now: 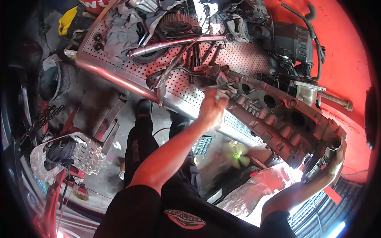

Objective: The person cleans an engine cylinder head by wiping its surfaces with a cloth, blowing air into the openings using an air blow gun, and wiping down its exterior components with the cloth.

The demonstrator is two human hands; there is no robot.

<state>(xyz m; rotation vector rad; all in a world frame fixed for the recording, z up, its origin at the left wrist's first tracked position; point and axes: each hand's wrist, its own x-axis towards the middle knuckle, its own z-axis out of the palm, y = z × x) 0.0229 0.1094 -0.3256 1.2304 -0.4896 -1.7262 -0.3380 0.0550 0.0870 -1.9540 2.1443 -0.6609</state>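
A long metal engine cylinder head (274,127), with round ports along its side, lies slantwise over the right end of the perforated metal bench. My left hand (214,105) is closed at its near-left end, on what looks like a crumpled grey rag (222,84) pressed to the metal. The fingertips are partly hidden. At the opposite end, my right hand (336,160) wraps around the outer edge of the cylinder head, its fingers bent against the casting. Beside my left hand, a dark bracket-like metal part (160,81) rests at the bench edge.
The perforated bench (250,53) carries a long metal bar (178,44), grey rags (123,33), a gear wheel (174,22) and several bolts. Behind stands a black ribbed housing (291,39) by a red surface. Below are a green fan (237,155) and a white-spattered stool (83,154).
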